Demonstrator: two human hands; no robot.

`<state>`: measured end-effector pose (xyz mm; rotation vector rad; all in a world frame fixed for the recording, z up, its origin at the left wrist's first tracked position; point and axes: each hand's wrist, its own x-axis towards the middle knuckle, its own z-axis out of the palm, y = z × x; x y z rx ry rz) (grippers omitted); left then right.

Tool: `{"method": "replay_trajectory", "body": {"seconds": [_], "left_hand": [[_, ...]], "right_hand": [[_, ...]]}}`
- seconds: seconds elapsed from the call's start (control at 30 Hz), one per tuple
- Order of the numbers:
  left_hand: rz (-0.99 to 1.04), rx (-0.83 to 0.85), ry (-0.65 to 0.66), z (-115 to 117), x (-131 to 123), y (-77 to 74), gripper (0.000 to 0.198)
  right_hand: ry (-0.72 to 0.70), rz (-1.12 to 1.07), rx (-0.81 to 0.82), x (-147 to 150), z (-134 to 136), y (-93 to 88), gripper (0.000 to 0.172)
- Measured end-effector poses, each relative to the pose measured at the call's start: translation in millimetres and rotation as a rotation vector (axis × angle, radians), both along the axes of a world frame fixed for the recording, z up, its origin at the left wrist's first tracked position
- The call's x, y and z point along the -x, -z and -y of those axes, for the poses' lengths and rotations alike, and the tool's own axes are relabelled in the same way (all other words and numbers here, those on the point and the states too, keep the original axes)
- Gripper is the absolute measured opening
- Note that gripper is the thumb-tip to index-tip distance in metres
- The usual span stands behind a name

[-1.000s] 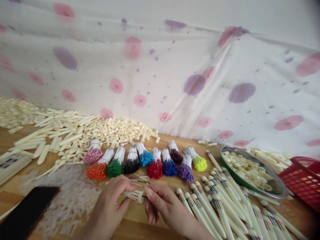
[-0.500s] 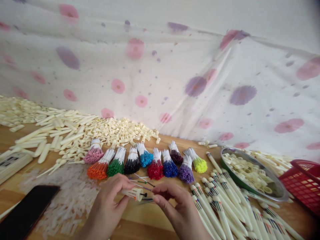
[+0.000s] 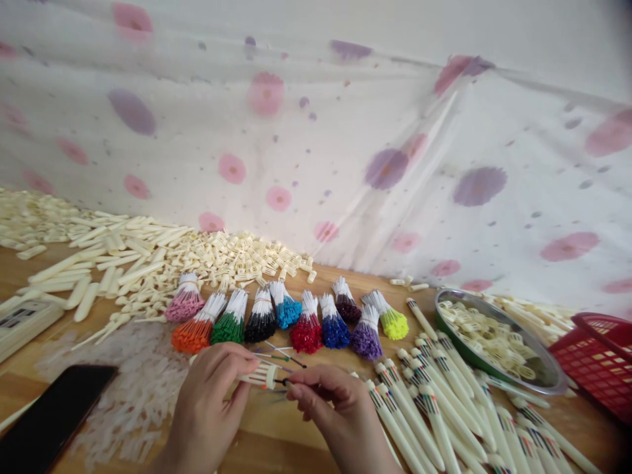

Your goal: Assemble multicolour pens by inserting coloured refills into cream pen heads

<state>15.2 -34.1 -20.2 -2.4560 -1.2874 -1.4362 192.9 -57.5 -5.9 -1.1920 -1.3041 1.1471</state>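
Note:
My left hand is closed around a cream slotted pen barrel, its open end facing right. A refill with a black end sticks out of that opening. At the black end, the thumb and fingertips of my right hand are pinched together. Just beyond my fingers, a few loose refills with green and dark ends lie on the table. Behind them stand tied bundles of white refills with coloured ends, among them red, black, blue and purple.
Many assembled multicolour pens lie at right, near a metal bowl of cream parts and a red basket. Cream parts are heaped at back left. Clear small tubes and a black phone lie at left.
My right hand has moved left, bringing its fingertips to the black end at the barrel's opening. The barrel in my left hand has turned slightly and shifted a little left.

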Motion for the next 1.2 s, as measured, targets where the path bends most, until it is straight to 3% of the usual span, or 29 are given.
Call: {"method": "replay_trajectory", "body": {"seconds": [0.43, 0.73, 0.87, 1.03, 1.2], "left_hand": [[0.145, 0.105, -0.003, 2.2, -5.6, 0.5, 0.019], [0.114, 0.027, -0.03, 4.1, -6.5, 0.5, 0.015], [0.093, 0.005, -0.041, 4.1, -4.9, 1.1, 0.017], [0.078, 0.0, -0.041, 4.1, -5.1, 1.3, 0.018], [0.101, 0.011, -0.017, 5.5, -8.1, -0.3, 0.018]], "right_hand": [[0.032, 0.008, -0.071, 6.5, 0.3, 12.3, 0.011], [0.026, -0.363, 0.275, 18.8, 2.6, 14.1, 0.036], [-0.022, -0.517, 0.385, 19.5, 3.0, 12.5, 0.034], [-0.034, -0.582, 0.431, 19.4, 1.8, 14.0, 0.033], [0.014, -0.498, 0.384, 19.9, 1.7, 18.5, 0.033]]}}
